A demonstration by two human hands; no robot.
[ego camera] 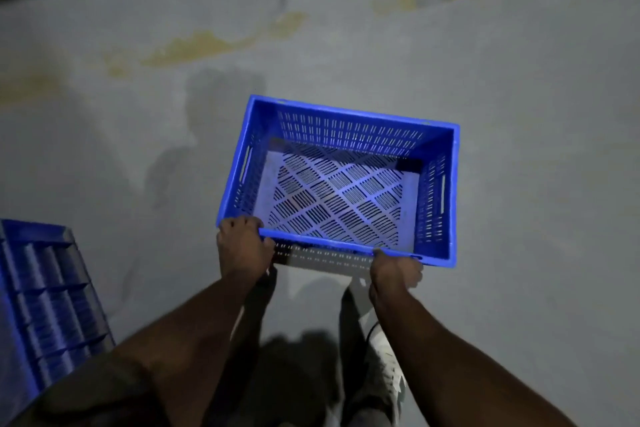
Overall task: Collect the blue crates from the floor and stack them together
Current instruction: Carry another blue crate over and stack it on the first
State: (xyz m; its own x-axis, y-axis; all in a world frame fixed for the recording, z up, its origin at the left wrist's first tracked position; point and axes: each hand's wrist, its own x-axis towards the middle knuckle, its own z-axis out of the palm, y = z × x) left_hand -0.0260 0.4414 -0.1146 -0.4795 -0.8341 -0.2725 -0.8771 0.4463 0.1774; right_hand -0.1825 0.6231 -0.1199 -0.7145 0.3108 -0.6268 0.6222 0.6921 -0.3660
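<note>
Your left hand (242,246) and right hand (396,270) clamp their fingers over the near rim of the crate (339,180), a rectangular blue plastic tub with slotted walls and diamond-grid bottom. It sits above the grey floor (519,62). A ribbed blue stack (45,291) stands at left.

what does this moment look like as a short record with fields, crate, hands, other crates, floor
held crate: blue perforated crate, empty, upright
left hand: gripping the near rim at its left corner
right hand: gripping the near rim toward its right corner
other crates: blue stack at lower left, blurred
floor: grey concrete with yellowish stains
feet: white shoe below the crate
</note>
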